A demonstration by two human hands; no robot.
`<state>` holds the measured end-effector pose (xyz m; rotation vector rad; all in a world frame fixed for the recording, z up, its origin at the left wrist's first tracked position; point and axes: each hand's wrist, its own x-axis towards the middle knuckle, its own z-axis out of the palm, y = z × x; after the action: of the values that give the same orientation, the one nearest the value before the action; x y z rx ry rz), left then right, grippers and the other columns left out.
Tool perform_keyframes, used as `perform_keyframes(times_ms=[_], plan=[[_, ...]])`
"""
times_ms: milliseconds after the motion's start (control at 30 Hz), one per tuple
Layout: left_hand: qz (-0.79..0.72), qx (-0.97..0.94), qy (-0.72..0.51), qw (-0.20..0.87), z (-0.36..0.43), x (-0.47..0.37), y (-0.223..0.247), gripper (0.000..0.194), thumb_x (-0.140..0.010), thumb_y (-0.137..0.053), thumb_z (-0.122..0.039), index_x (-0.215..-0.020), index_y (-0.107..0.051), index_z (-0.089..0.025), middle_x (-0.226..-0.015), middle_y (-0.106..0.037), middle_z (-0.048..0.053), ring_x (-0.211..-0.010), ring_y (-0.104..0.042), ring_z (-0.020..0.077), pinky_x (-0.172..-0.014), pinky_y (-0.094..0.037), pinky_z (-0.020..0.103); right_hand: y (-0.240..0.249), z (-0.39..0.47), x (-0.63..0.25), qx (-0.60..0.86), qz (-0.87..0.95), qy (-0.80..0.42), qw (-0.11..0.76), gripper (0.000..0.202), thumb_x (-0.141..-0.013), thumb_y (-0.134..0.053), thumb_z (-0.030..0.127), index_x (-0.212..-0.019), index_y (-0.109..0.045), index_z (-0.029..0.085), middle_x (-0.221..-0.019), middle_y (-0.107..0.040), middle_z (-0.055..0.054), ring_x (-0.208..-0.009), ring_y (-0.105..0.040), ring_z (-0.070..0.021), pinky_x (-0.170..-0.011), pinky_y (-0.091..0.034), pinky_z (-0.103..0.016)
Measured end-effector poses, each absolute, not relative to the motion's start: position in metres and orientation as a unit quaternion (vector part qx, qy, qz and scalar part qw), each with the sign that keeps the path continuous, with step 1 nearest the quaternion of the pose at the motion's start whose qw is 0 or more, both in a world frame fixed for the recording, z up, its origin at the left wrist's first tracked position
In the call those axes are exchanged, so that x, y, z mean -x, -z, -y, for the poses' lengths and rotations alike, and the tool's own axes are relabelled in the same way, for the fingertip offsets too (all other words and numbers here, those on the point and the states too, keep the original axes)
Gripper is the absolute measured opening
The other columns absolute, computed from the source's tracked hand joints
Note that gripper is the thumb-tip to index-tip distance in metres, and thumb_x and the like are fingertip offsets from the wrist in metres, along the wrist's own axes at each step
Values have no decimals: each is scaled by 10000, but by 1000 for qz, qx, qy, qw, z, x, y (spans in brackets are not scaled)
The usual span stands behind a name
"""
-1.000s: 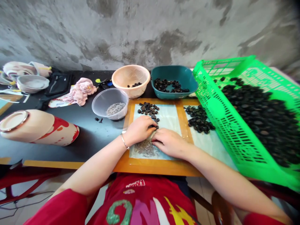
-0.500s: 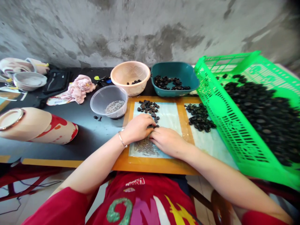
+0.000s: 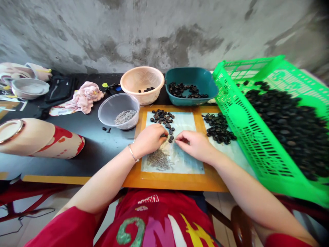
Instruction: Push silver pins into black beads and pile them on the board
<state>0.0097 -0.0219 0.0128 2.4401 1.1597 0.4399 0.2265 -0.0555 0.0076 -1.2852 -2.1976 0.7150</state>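
My left hand [image 3: 152, 139] is closed in a pinch over the left side of the pale sheet [image 3: 189, 161], with a small dark part partly showing at its fingertips. Across a narrow gap, my right hand [image 3: 196, 145] has its thumb and fingers together; whatever they hold is too small to make out. Between and beyond the hands, small black round pieces with centre holes [image 3: 162, 117] lie in a pile with a short trail toward me. A heap of thin metal screws or pins [image 3: 159, 160] sits below my left hand.
Behind stand a clear bowl of metal pieces [image 3: 105, 111], a peach basket [image 3: 133, 92] and a teal basin [image 3: 191, 101] with black parts. At right, a green crate [image 3: 241, 118] full of black discs borders another black pile [image 3: 219, 128]. A large flask [image 3: 41, 139] lies left.
My hands were together over the metal heap; my right hand has drawn away to the right, opening a gap. My left hand has stayed almost in place.
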Motion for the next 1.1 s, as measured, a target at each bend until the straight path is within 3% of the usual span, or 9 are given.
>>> perform_keyframes(times_ms=[300,567,800,933,1100], plan=[[-428,-797,-261,336,33,-17,-15,132,-804,-644,-175,-919,-708,-176,-864,-734,33,-763,-672,164,-740,-538,287,-6,57,-212,488,702,-359,375,84,-805,-659,214,-881,-636,188,-809,-708,-16,-700,-662,-151,-670,-560,-300],[-393,-832,-265,287,32,-16,-13,117,-821,-706,-225,-925,-722,-173,-876,-728,53,-799,-664,184,-771,-520,308,-4,57,-215,489,692,-376,376,138,-794,-647,190,-920,-592,185,-803,-680,-17,-680,-657,-143,-639,-567,-286],[-397,-872,-203,202,38,-19,-11,109,-862,-676,-255,-933,-714,-181,-886,-737,65,-807,-669,206,-749,-497,315,-6,66,-215,476,757,-286,345,203,-827,-610,123,-1013,-602,205,-828,-699,-17,-708,-672,-151,-681,-562,-295],[-386,-854,-254,240,40,-21,-10,86,-841,-707,-248,-890,-719,-178,-877,-735,52,-808,-661,188,-760,-493,295,-5,64,-217,463,747,-301,369,187,-833,-620,122,-1001,-613,203,-848,-709,-21,-744,-688,-156,-707,-568,-293],[-427,-776,-313,343,43,-25,-9,84,-772,-771,-253,-803,-730,-188,-763,-718,8,-689,-626,141,-662,-470,253,-6,62,-217,485,690,-365,394,137,-800,-679,162,-923,-634,203,-808,-710,-3,-722,-688,-153,-691,-568,-282]])
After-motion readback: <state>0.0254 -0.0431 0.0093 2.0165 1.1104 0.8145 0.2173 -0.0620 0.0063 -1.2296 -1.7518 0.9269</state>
